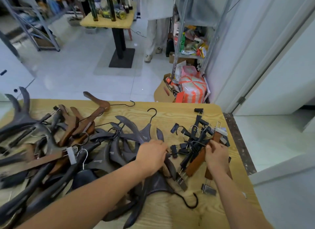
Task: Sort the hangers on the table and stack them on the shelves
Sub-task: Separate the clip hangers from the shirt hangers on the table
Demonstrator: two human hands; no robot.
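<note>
Head view, left hand point(151, 158) curled round a dark grey curved hanger point(171, 166), right hand point(216, 158) pinching a brown wooden clip hanger point(196, 164), tangled heap of dark and brown hangers point(95, 143) leftward on the light wooden surface point(170, 213), grey metal shelves point(181, 24) beyond.

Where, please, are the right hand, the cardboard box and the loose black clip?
right hand point(216, 156): head view, back of hand.
cardboard box point(162, 92): head view, front wall.
black clip point(199, 110): head view, its middle.

A small table point(105, 23) on the tiled floor point(68, 71) carries dark bottles point(94, 10), a person point(156, 32) stands near it, and a cardboard box point(162, 92) holds orange-and-white bags point(192, 89).
</note>
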